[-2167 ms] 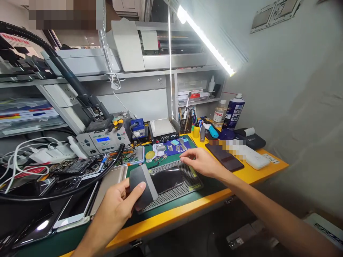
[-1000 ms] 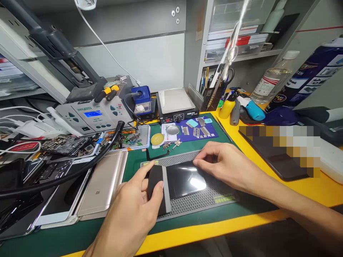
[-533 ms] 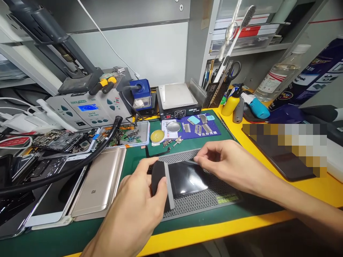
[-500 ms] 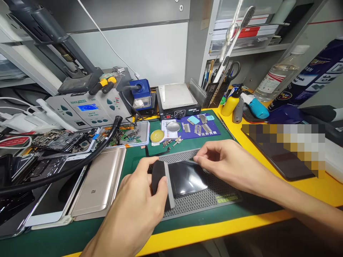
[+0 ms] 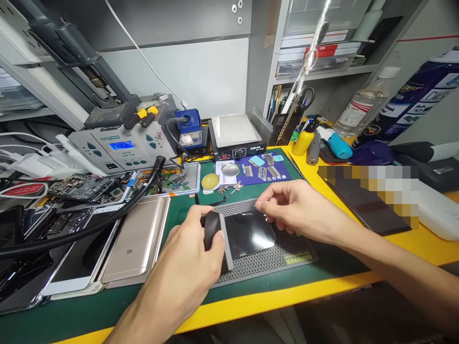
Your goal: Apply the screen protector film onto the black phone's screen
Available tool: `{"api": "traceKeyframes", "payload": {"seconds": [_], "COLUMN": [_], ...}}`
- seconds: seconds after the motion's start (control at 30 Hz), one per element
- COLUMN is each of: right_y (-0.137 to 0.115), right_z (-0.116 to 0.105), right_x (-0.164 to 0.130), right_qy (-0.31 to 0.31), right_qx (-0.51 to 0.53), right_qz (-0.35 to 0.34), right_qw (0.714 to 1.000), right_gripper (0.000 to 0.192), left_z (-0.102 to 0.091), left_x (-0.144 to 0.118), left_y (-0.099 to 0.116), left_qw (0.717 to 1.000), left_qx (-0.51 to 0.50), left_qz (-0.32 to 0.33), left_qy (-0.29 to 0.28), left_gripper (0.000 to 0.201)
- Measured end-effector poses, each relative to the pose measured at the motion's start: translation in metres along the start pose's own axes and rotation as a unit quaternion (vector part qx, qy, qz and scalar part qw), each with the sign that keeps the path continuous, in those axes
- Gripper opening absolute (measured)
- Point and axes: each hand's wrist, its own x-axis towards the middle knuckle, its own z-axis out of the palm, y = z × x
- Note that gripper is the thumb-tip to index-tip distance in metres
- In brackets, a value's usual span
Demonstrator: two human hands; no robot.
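On the grey perforated mat (image 5: 272, 248), one dark phone screen (image 5: 249, 231) is lying flat, and two hands are working it. The left hand (image 5: 193, 267) is gripping one grey squeegee (image 5: 220, 239), fingers curled around it, its edge standing on the screen's left end. The right hand (image 5: 297, 208) is pinching the screen's far edge between thumb and forefinger (what it is pinching there is too thin to tell). One gold phone (image 5: 138, 241) is lying just left of the mat; one black hose (image 5: 107, 220) is crossing the clutter beyond it.
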Motion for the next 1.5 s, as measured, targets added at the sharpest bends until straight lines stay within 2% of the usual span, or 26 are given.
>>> {"api": "traceKeyframes", "payload": {"seconds": [0.3, 0.53, 0.63, 0.73, 0.9, 1.5], "right_y": [-0.008, -0.012, -0.014, -0.016, -0.024, -0.046], "right_z": [-0.002, -0.003, -0.006, -0.007, -0.003, 0.018], "right_x": [0.002, -0.002, -0.004, -0.003, -0.002, 0.001], "right_qy": [-0.035, -0.095, -0.133, -0.161, -0.161, -0.204], "right_qx": [0.091, 0.151, 0.164, 0.18, 0.205, 0.188], "right_qz": [0.034, 0.055, 0.063, 0.073, 0.089, 0.08], "right_qw": [0.995, 0.982, 0.975, 0.968, 0.961, 0.957], "right_gripper": [0.013, 0.038, 0.042, 0.04, 0.036, 0.036], "left_z": [0.0, 0.0, 0.0, 0.0, 0.0, -0.009], "left_x": [0.003, 0.004, 0.005, 0.007, 0.009, 0.012], "left_y": [0.011, 0.016, 0.015, 0.015, 0.016, 0.011], "left_qw": [0.999, 0.996, 0.997, 0.997, 0.998, 0.997], "left_qx": [0.036, 0.085, 0.081, 0.072, 0.06, 0.031], "left_qz": [-0.001, -0.01, -0.007, -0.005, -0.001, 0.018], "left_qy": [-0.005, 0.004, -0.001, -0.006, -0.018, -0.072], "left_gripper": [0.043, 0.035, 0.036, 0.037, 0.033, 0.022]}}
